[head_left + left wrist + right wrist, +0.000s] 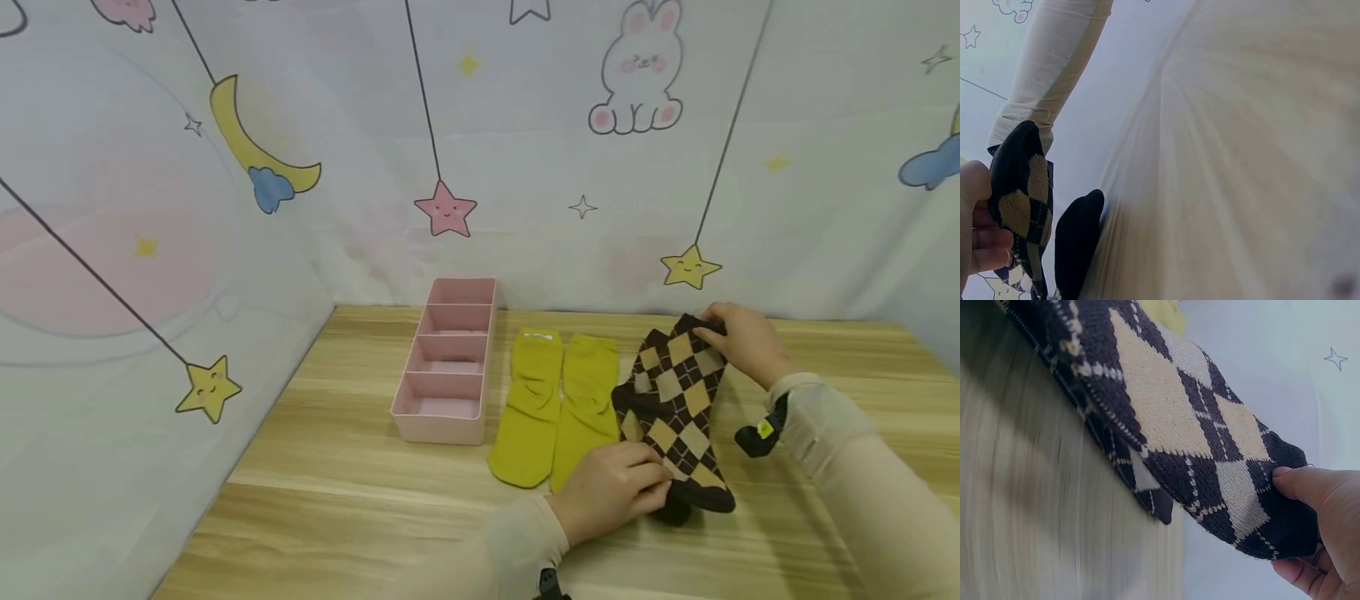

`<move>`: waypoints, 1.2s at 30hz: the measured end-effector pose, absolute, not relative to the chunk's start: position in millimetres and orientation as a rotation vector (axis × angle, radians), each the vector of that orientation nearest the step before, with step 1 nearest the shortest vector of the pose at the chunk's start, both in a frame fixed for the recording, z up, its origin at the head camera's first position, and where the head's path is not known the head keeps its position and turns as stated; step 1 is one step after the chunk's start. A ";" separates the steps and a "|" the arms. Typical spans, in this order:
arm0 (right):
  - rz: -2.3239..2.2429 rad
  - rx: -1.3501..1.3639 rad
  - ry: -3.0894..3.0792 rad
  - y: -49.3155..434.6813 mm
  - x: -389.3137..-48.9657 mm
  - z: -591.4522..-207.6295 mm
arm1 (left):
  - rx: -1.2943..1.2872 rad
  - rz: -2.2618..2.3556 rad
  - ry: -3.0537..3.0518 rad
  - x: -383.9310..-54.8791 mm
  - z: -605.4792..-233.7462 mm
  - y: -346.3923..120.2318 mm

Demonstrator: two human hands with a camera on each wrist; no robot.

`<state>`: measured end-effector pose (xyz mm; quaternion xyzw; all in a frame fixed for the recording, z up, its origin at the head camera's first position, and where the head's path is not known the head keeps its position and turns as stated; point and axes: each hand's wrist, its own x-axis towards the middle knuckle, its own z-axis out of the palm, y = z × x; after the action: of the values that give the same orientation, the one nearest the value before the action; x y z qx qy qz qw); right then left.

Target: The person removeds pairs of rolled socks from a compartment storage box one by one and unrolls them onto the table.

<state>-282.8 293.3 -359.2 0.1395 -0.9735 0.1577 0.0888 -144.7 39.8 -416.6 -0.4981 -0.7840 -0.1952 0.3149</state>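
Note:
An argyle sock (682, 392) in dark brown, tan and beige is stretched between both hands, raised over the table. My right hand (750, 340) pinches its dark cuff between thumb and fingers, clearly seen in the right wrist view. At the dark toe, my left hand (615, 487) pinches the near end of that sock. Underneath lies a second argyle sock (1144, 478), partly covered by the first; its dark toe (1079, 244) shows in the left wrist view. Left of these, a pair of mustard-yellow socks (528, 417) lies flat, side by side.
A pink organizer box (442, 429) with several compartments stands left of the yellow socks. The wooden table (322, 483) meets a white cartoon-print curtain (525, 150) at its back and left edges. A dark wrist device (761, 429) is strapped to the right sleeve.

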 end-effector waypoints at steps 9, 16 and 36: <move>0.462 0.429 -2.877 309.2 -279.6 -363.8 | -1.307 -0.532 -2.088 -140.1 -416.8 55.3; 0.462 0.406 -2.913 319.2 -279.4 -367.3 | -1.345 -0.565 -2.136 -138.3 -419.1 69.2; 0.475 0.394 -2.956 346.3 -278.0 -390.5 | -1.386 -0.265 -2.278 -133.0 -426.4 97.5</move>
<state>-278.0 346.3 -390.5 0.1301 -0.9771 0.1568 0.0608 -133.0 97.5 -426.4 -0.5036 -0.8275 -0.0963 0.2288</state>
